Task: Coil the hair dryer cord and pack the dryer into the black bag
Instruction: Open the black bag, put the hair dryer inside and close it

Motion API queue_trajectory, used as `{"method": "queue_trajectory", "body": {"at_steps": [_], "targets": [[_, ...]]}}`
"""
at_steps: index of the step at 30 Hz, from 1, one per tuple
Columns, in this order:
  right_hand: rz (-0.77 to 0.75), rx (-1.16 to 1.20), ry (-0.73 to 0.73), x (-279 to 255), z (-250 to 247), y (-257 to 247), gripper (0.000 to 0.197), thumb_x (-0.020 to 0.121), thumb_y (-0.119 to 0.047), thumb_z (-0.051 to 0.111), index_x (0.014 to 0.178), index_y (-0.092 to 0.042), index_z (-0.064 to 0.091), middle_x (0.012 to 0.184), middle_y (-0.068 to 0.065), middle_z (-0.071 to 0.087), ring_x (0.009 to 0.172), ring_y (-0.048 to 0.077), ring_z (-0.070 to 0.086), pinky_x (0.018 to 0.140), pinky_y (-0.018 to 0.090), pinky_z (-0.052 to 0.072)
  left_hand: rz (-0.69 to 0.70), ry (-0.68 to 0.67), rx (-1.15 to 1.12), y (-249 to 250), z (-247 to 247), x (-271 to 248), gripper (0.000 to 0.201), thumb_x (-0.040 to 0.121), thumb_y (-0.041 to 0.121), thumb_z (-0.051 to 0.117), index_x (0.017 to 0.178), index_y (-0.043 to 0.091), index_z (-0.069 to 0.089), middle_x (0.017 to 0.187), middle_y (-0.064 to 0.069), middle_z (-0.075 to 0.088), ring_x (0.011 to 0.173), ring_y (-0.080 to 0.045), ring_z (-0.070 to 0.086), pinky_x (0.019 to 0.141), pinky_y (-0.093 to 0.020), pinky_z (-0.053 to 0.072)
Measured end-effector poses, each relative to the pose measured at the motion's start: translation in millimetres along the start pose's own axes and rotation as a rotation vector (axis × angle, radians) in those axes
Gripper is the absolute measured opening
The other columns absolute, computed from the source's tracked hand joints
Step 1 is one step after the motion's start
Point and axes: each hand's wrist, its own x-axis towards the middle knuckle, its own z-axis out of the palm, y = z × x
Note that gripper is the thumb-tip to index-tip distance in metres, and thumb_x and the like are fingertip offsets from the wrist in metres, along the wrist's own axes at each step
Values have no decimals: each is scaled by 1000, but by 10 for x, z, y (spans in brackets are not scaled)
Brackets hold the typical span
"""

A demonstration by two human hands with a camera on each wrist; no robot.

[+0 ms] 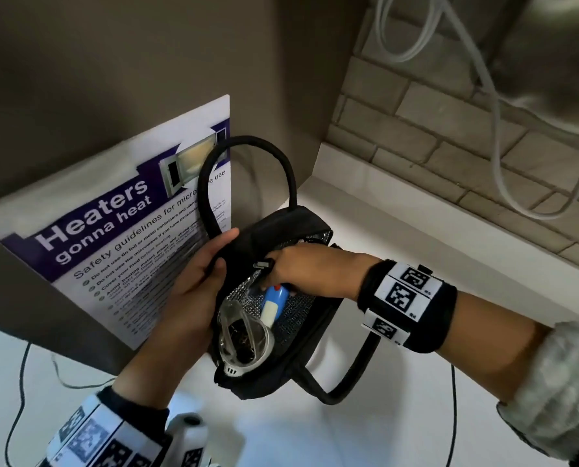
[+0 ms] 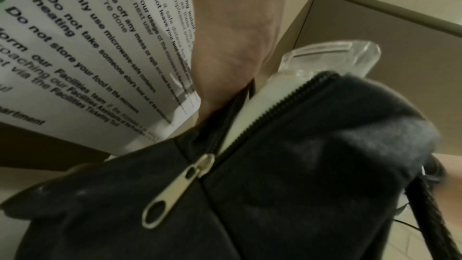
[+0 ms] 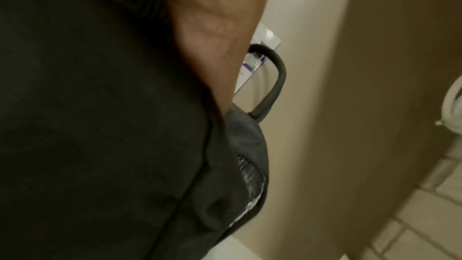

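Note:
The black bag (image 1: 281,227) stands unzipped on the white counter, its silver lining showing. Inside lies the hair dryer (image 1: 271,305), blue and white, with its clear nozzle (image 1: 244,335) towards me. My left hand (image 1: 193,281) grips the bag's left rim, thumb over the edge. My right hand (image 1: 308,271) reaches into the opening, fingers curled down round the dryer's blue handle and mostly hidden. The cord is out of sight. In the left wrist view the bag (image 2: 300,165), its zipper pull (image 2: 175,189) and the nozzle (image 2: 337,54) fill the frame. The right wrist view shows only bag fabric (image 3: 87,126) and my palm (image 3: 212,17).
A microwave safety poster (image 1: 112,224) leans against the wall just left of the bag. One bag handle (image 1: 247,143) loops up, the other (image 1: 348,382) hangs towards me. A white hose (image 1: 493,96) runs along the brick wall. Thin black cables (image 1: 15,416) lie on the counter.

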Motion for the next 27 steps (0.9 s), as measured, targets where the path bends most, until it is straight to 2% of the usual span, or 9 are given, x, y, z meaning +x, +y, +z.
{"method": "queue_trajectory", "body": {"at_steps": [3,6,8,11,14,19,21,24,27], "targets": [[-11,127,-56,28,114,74,42,81,-1,61,120,-15,64,117,10,61,106,28,59,84,30,46,4,8,-13,14,3,13,40,100,3,34,121,25,60,109,13,72,106,-4,65,75,-14,53],[5,160,-110,43,273,158,42,80,1,63,120,-9,64,117,14,63,108,31,58,89,29,42,16,-23,15,32,71,-20,40,99,2,35,122,24,59,110,18,71,108,-1,64,85,-16,53],[30,171,-118,48,389,225,46,76,3,65,121,-11,64,117,13,64,110,29,57,89,22,36,28,-39,23,43,121,-40,40,99,1,35,125,21,57,111,19,70,110,-1,63,90,-17,51],[68,203,-119,59,481,282,49,80,1,63,125,-17,61,126,10,58,116,26,53,94,18,31,34,-51,23,62,132,-45,40,99,1,34,125,22,57,111,21,70,109,1,62,84,-13,51],[156,228,-156,40,438,293,51,84,-8,61,130,-28,56,132,7,45,121,25,45,101,26,34,61,-74,90,89,107,-57,40,99,2,35,124,24,57,112,23,69,109,4,61,82,-9,48],[247,188,-224,-140,113,120,46,92,-34,53,138,-32,46,131,4,52,122,23,46,98,30,37,138,-119,290,164,-15,-108,36,95,4,47,119,26,62,113,15,69,109,-1,62,84,-9,47],[230,219,-203,-261,-37,5,39,96,-36,47,133,-27,52,127,6,58,116,24,51,98,30,39,150,-142,397,222,-86,-127,39,92,0,54,118,27,63,112,14,69,108,-1,62,84,-10,47],[189,335,-137,-363,-156,-151,33,98,-37,40,110,-20,66,102,3,69,90,19,58,90,35,46,122,-298,599,328,-237,-163,55,80,14,63,128,37,52,127,22,54,121,3,51,97,-14,42],[277,301,-297,-371,-162,-267,38,99,-36,31,108,-15,61,112,7,64,97,22,54,94,33,41,211,-390,1048,388,-312,-217,74,66,37,57,135,47,35,135,22,24,131,3,28,108,-26,29]]}}
